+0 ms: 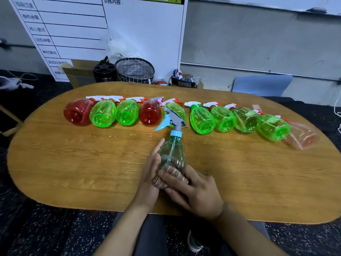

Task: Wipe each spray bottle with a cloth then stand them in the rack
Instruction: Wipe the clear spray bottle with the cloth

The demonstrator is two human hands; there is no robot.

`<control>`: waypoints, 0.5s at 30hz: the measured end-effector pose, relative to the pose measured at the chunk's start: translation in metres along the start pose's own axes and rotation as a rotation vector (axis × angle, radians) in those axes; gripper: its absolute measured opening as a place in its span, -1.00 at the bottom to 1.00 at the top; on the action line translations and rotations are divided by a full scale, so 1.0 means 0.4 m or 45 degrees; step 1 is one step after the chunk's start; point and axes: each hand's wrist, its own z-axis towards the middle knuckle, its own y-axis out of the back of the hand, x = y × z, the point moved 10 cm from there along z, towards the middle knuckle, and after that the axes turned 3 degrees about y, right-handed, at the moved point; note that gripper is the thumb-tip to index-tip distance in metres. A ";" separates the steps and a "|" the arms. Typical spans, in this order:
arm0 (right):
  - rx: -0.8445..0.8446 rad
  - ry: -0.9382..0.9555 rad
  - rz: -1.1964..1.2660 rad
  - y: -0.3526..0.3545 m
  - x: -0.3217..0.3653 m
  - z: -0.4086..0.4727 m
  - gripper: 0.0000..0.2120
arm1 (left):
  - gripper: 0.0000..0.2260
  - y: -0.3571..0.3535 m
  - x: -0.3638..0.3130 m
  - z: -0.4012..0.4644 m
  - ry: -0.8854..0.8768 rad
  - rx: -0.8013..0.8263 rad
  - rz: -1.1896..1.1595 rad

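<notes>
Head view shows the teal spray bottle (172, 154) held above the near table (73, 163), left hand (150, 174) cupping its side, right hand (195, 193) curled round its base (no cloth visible), presumably steadying it for wiping.

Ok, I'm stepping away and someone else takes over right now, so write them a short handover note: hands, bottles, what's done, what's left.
Left hand cradles the teal bottle from the left side; right hand wraps its base. The bottle is tilted over the table, nozzle pointing away.
Ten more bottles lie in a row at the far side: two red, seven green, for instance, and one pale pink at the right end.
No cloth or rack is visible.
Done: nothing racked.
Left: wipe all eleven, stand them in the rack.
</notes>
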 end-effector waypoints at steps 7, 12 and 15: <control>-0.135 -0.454 -0.016 0.040 -0.142 0.070 -0.58 | -0.66 0.003 0.005 -0.005 0.010 -0.072 0.123; -0.170 -0.466 0.045 0.024 -0.105 0.041 -0.60 | -0.61 -0.004 -0.003 -0.009 0.004 -0.024 0.129; -0.094 -0.128 0.057 0.011 -0.009 -0.008 -0.67 | -0.53 -0.001 -0.007 -0.011 0.051 -0.019 0.047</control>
